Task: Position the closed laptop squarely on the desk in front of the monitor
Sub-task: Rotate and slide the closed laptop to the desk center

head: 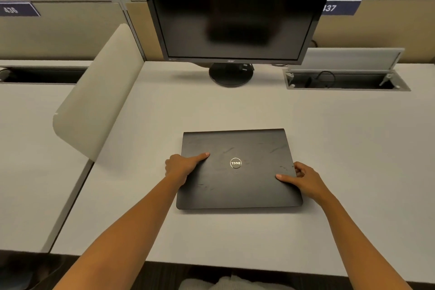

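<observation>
A closed black laptop (pixel 247 183) with a round silver logo lies flat on the pale desk (pixel 235 110), in line with the dark monitor (pixel 235 12) behind it. Its far edge runs almost parallel to the screen. My left hand (pixel 181 165) grips the laptop's left edge, thumb lying on the lid. My right hand (pixel 303 179) holds the right edge, thumb on top and fingers curled around the side.
The monitor's round black stand (pixel 231 75) sits at the back of the desk. An open cable tray (pixel 346 82) with a raised lid is at the back right. A beige divider panel (pixel 94 96) rises on the left, with a neighbouring desk (pixel 30 148) beyond it.
</observation>
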Demonstrator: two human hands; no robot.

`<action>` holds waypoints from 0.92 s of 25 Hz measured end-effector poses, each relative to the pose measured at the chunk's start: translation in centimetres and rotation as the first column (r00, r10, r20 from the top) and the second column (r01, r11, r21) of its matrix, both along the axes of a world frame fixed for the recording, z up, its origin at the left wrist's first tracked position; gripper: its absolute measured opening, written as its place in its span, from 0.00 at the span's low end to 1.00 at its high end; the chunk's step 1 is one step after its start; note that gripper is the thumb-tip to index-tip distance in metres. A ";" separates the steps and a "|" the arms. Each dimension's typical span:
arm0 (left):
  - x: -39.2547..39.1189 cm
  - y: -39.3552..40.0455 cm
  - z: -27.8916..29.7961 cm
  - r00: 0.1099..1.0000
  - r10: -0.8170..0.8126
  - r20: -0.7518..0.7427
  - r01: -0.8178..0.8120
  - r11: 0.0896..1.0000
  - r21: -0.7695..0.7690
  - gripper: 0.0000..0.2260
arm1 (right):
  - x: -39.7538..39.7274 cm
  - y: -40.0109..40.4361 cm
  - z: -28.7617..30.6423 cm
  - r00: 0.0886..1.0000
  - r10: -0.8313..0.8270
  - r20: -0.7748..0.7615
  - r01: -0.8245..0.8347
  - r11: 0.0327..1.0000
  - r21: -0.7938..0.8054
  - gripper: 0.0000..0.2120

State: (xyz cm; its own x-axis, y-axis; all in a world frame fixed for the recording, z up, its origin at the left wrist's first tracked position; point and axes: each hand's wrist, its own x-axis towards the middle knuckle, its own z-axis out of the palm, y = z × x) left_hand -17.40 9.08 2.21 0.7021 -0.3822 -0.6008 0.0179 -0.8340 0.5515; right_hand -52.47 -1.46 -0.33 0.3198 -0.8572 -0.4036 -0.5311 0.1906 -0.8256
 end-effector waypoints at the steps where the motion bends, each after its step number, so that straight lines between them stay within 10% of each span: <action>1: 0.0 0.0 0.0 1.000 -0.003 -0.001 0.003 1.000 0.003 0.44 | 0.0 0.2 0.1 1.000 0.008 -0.029 -0.009 1.000 -0.010 0.23; 15: -0.5 0.0 0.1 1.000 -0.018 0.013 0.018 1.000 0.002 0.39 | 0.1 1.7 0.3 0.981 -0.127 -0.147 0.138 0.988 0.063 0.26; 23: 0.4 0.6 -0.3 0.997 0.052 -0.061 -0.058 0.994 -0.092 0.55 | 0.9 1.2 1.2 0.975 -0.088 -0.204 0.114 0.986 0.119 0.17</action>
State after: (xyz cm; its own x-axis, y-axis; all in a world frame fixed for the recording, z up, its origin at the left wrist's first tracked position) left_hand -17.00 9.66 1.93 0.6885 -0.4004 -0.6047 0.0965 -0.7758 0.6236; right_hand -51.58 -0.30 0.92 0.1373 -0.8175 -0.5594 -0.6533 0.3498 -0.6715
